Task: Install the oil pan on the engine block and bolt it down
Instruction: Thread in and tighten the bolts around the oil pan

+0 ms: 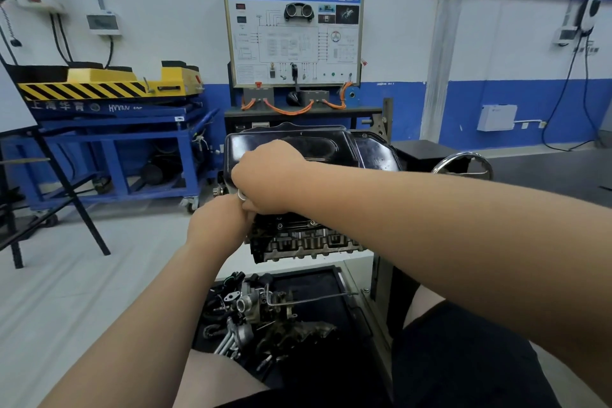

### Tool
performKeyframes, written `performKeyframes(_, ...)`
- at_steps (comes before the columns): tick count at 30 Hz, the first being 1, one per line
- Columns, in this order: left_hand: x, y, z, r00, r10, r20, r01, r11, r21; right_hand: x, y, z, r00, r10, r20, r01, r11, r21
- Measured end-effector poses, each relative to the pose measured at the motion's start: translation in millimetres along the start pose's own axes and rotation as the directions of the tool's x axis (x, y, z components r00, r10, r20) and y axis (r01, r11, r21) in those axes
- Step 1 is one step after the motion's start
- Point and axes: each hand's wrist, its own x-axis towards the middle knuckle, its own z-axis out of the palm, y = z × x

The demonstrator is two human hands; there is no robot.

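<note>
- Fingers of the right hand curl down over the near-left corner of the oil pan. A silvery piece glints beneath them, but what they pinch I cannot tell.
- Left hand touches it from below; its fingers are hidden and its grip is unclear.
- Oil pan sits on the engine block, its long axis running rightward from both hands.

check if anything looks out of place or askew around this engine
Nothing looks damaged or spilled; the oil pan sits on the engine block. Loose parts lie heaped in the black tray below, a bent rod across them.
</note>
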Motion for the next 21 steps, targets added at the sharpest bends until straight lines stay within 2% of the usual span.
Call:
performKeyframes(3,-2.9,3.0,2.1,1.0,-0.023,-0.005,0.022,0.996,-0.088,-5.0,-6.7,6.2,0.992,0.116,-0.041,-0.111,0.989,0.098)
performKeyframes(6,-8.4,7.8,1.6,0.997,-0.069,-0.044,0.055,0.963,-0.264,-7.5,-9.0,8.7,0.982,0.183,-0.047,-0.174,0.973,0.154)
performKeyframes(8,-15.8,14.7,2.6,0.993,-0.113,-0.025,0.094,0.91,-0.404,-8.4,-9.0,12.2,0.975,0.221,-0.03,-0.209,0.952,0.223)
performKeyframes(9,-21.7,20.4,4.6,0.983,-0.179,0.033,0.17,0.84,-0.516,-9.0,-10.0,14.8,0.971,0.238,-0.013,-0.226,0.935,0.274)
performKeyframes(10,-27.3,24.8,8.9,0.949,-0.275,0.154,0.304,0.672,-0.675,-10.0,-12.1,18.0,0.968,0.25,0.005,-0.238,0.915,0.327)
performKeyframes(11,-32.7,28.2,12.8,0.871,-0.349,0.345,0.464,0.359,-0.81,-10.8,-15.4,21.7,0.967,0.252,0.021,-0.242,0.897,0.37)
performKeyframes(12,-37.2,30.7,17.9,0.751,-0.319,0.578,0.588,-0.073,-0.805,-11.8,-19.0,25.3,0.969,0.245,0.035,-0.238,0.886,0.398)
performKeyframes(13,-41.6,32.0,23.0,0.627,-0.175,0.759,0.63,-0.459,-0.627,-11.9,-22.2,28.4,0.972,0.232,0.044,-0.229,0.882,0.413)
performKeyframes(14,-46.4,32.2,29.3,0.55,-0.048,0.834,0.59,-0.685,-0.428,-12.1,-24.3,30.3,0.975,0.217,0.047,-0.217,0.882,0.418)
performKeyframes(15,-50.5,32.7,34.6,0.507,0.014,0.862,0.526,-0.797,-0.297,-12.1,-24.5,30.8,0.977,0.208,0.043,-0.207,0.884,0.419)
performKeyframes(16,-54.3,35.3,37.2,0.484,0.022,0.875,0.453,-0.862,-0.229,-12.2,-22.6,30.2,0.978,0.206,0.026,-0.197,0.884,0.423)
performKeyframes(19,-59.8,46.7,44.4,0.432,-0.053,0.9,0.246,-0.953,-0.174,-16.6,-9.3,24.3,0.972,0.22,-0.078,-0.165,0.884,0.437)
performKeyframes(21,-59.5,60.7,44.0,0.412,-0.064,0.909,0.169,-0.975,-0.145,-26.3,5.7,21.5,0.963,0.244,-0.117,-0.164,0.869,0.467)
